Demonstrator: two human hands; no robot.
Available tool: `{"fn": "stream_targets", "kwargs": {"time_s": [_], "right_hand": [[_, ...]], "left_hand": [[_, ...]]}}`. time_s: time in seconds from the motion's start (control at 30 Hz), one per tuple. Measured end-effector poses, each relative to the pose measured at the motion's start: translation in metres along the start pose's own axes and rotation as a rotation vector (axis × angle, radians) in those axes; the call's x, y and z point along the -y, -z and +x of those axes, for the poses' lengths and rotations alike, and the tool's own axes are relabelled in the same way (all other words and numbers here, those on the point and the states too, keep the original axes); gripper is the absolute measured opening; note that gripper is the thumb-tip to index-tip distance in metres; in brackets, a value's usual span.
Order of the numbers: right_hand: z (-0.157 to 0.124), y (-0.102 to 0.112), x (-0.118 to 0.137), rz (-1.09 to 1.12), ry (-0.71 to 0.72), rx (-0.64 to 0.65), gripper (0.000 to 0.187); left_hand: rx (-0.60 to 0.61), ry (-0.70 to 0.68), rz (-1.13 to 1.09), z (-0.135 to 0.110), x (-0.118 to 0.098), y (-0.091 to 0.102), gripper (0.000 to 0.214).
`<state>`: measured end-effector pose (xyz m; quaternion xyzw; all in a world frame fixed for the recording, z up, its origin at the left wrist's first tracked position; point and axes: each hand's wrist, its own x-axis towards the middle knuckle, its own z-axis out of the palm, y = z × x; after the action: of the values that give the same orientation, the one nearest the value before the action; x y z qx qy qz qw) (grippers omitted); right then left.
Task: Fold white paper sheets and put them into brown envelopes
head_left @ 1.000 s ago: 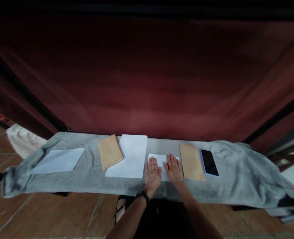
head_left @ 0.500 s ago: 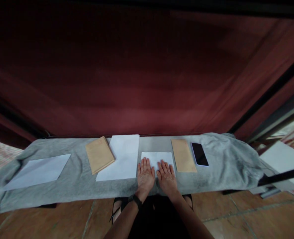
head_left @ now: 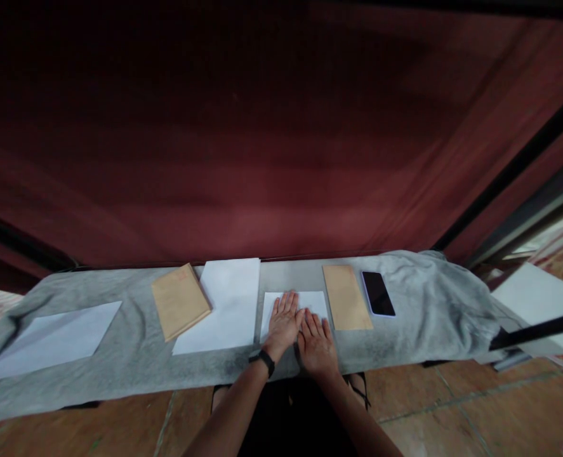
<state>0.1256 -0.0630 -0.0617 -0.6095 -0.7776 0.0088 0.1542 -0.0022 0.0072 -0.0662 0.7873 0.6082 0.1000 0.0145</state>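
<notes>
Straight ahead of me a white sheet of paper point(head_left: 268, 306), which looks folded, lies on the grey cloth. Flat on its middle rests my left hand point(head_left: 284, 322), fingers stretched out and a dark band at the wrist. My right hand point(head_left: 316, 341) lies flat on the lower right part of the same paper, its fingers a little apart. The two hands touch or nearly touch at the left thumb. Just right of the paper is a brown envelope point(head_left: 347, 298). To the left lies a stack of larger white paper point(head_left: 233, 308).
Several brown envelopes point(head_left: 180, 301) overlap the white stack's left edge. Another white sheet point(head_left: 55, 339) lies far left. A phone point(head_left: 379, 294) sits right of the single envelope. Grey cloth point(head_left: 428, 311) covers the narrow bench, with a dark red panel point(head_left: 281, 228) behind.
My left hand has slid up and right over the paper, closer to my right hand. The right hand has moved slightly down. The view has shifted a little.
</notes>
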Motion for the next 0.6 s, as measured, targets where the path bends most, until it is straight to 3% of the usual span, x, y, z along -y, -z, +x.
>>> {"fn": "stream_targets", "kwargs": {"time_s": [0.27, 0.6], "right_hand": [[0.002, 0.0, 0.0, -0.011, -0.025, 0.011, 0.052], [0.0, -0.005, 0.002, -0.017, -0.034, -0.026, 0.052]], "left_hand": [[-0.038, 0.084, 0.018, 0.011, 0.007, -0.004, 0.058], [-0.16, 0.231, 0.039, -0.018, 0.018, -0.01, 0.066]]}}
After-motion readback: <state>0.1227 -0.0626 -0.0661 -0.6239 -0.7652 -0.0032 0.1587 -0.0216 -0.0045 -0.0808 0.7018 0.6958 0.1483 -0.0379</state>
